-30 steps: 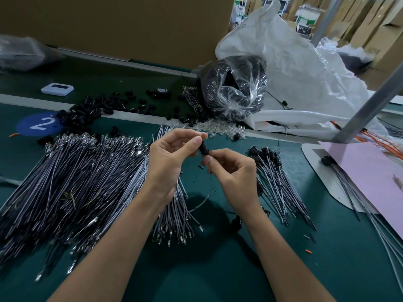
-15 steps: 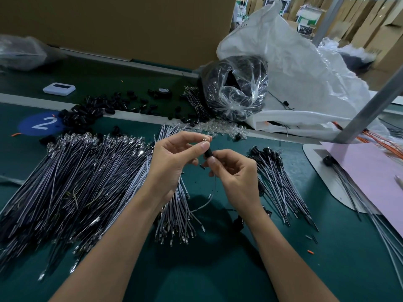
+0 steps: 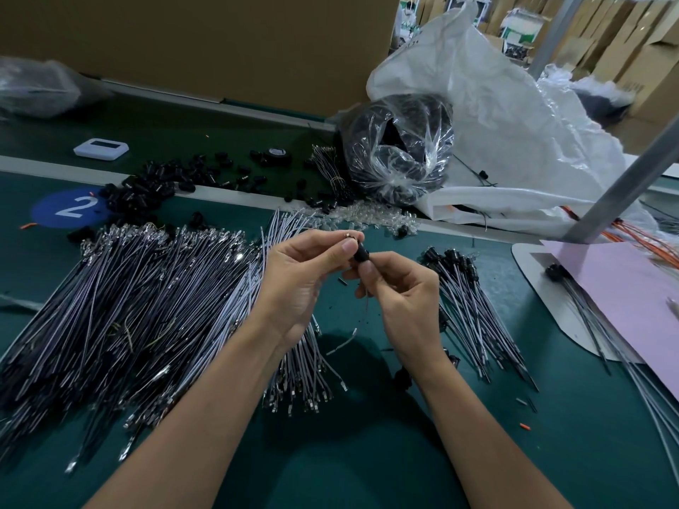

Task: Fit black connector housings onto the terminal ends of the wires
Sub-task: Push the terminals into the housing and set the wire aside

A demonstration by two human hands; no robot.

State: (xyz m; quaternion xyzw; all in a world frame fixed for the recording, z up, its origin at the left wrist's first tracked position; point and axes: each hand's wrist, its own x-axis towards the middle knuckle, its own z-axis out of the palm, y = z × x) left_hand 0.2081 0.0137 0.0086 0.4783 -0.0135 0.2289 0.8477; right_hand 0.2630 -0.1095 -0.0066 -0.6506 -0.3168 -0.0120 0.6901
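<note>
My left hand (image 3: 305, 277) pinches the metal terminal end of a thin wire between thumb and fingers. Right beside it, my right hand (image 3: 400, 292) pinches a small black connector housing (image 3: 362, 253) at the fingertips; the wire's loose tail (image 3: 345, 341) hangs below both hands. A big heap of grey wires with bare terminals (image 3: 121, 306) lies to the left on the green mat. To the right lies a smaller bunch of wires with black housings fitted (image 3: 466, 288). Loose black housings (image 3: 147, 189) are scattered at the back left.
A clear bag of black parts (image 3: 397, 148) and a large white sack (image 3: 514, 123) stand behind the hands. A pink sheet on a white board (image 3: 606, 288) lies at right beside a slanted metal post (image 3: 624, 185). A small white device (image 3: 101, 148) sits far left.
Both hands stay together over the mat. The terminal end has come up through my left fingers, and the black housing has shifted slightly against my left thumb.
</note>
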